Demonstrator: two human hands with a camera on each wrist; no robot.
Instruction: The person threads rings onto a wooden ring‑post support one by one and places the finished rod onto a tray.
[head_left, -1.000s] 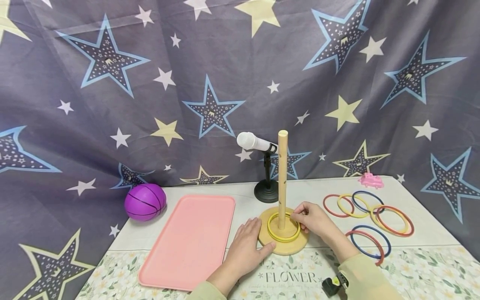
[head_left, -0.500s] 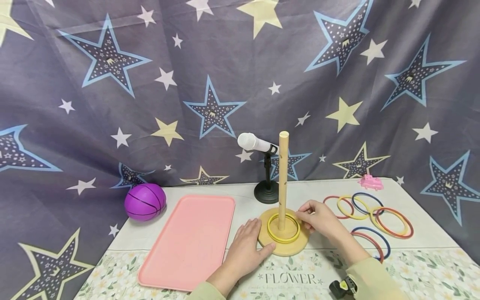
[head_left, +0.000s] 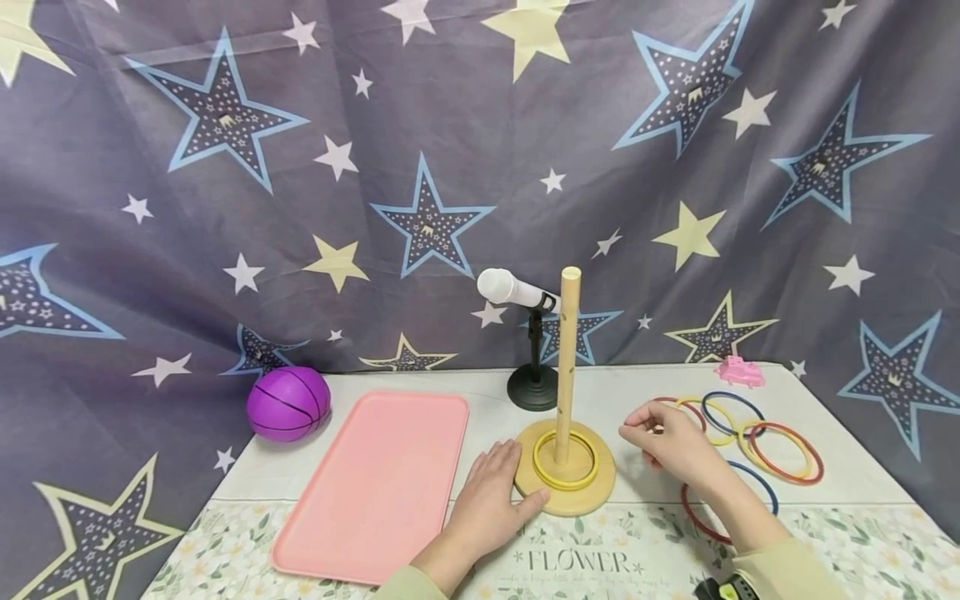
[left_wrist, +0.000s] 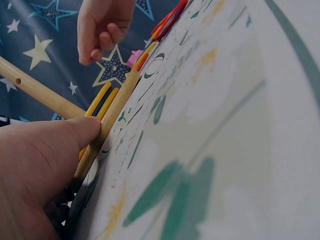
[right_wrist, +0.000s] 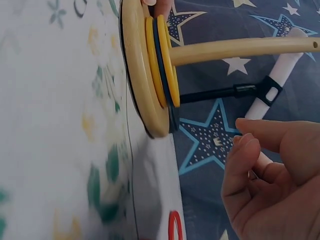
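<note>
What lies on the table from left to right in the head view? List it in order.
purple ball → pink tray → left hand → wooden peg stand → right hand → pink toy

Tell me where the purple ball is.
In the head view the purple ball sits at the table's far left edge, against the star curtain, just left of the pink tray.

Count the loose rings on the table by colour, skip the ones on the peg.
Red rings: 3 (one partly hidden behind a hand)
Yellow rings: 2
Blue rings: 2
Total: 7
</note>
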